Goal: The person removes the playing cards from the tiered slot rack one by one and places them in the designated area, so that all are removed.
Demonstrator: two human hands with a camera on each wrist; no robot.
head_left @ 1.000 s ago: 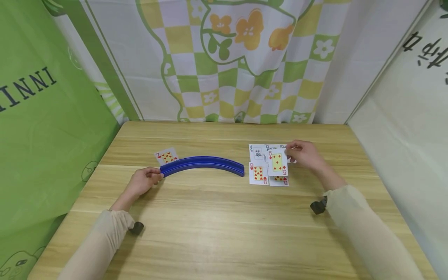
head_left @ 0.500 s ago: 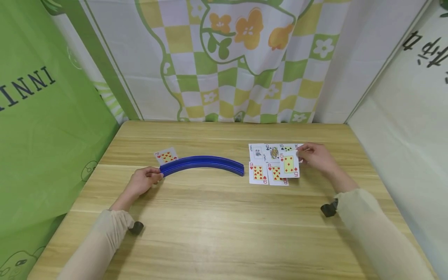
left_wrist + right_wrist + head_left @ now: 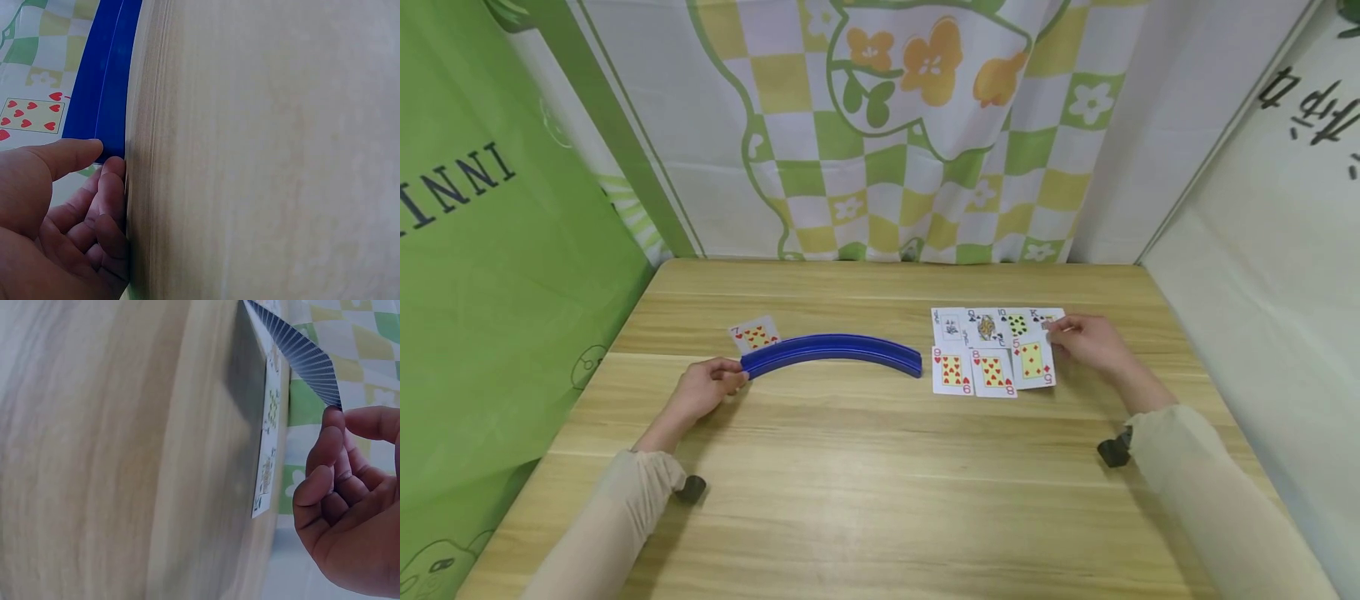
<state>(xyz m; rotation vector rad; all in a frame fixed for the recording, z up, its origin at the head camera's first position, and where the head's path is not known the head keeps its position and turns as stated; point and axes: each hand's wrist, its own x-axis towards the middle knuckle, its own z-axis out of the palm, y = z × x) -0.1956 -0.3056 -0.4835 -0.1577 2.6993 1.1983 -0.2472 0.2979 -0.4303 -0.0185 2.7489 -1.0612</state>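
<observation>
My left hand (image 3: 706,390) pinches the left end of a curved blue card holder (image 3: 835,346) on the table. In the left wrist view the thumb lies on top of the blue holder (image 3: 106,81) and a fingertip touches its end. A seven of hearts (image 3: 757,335) stands in the holder's left part. On the right, my right hand (image 3: 1092,343) pinches the five of diamonds (image 3: 1032,364) by its upper right corner. The right wrist view shows this card's striped back (image 3: 306,359), tilted with its near side off the table, between thumb and fingers.
A back row holds a joker (image 3: 950,327), a queen (image 3: 987,327), a ten of spades (image 3: 1018,325) and a king (image 3: 1039,317) partly covered by my fingers. In front lie a nine of hearts (image 3: 951,370) and an eight of hearts (image 3: 993,373). A patterned curtain (image 3: 910,200) hangs behind.
My right hand has moved the five of diamonds rightward and lower, off the eight of hearts to its right side. The left hand and the holder have stayed put.
</observation>
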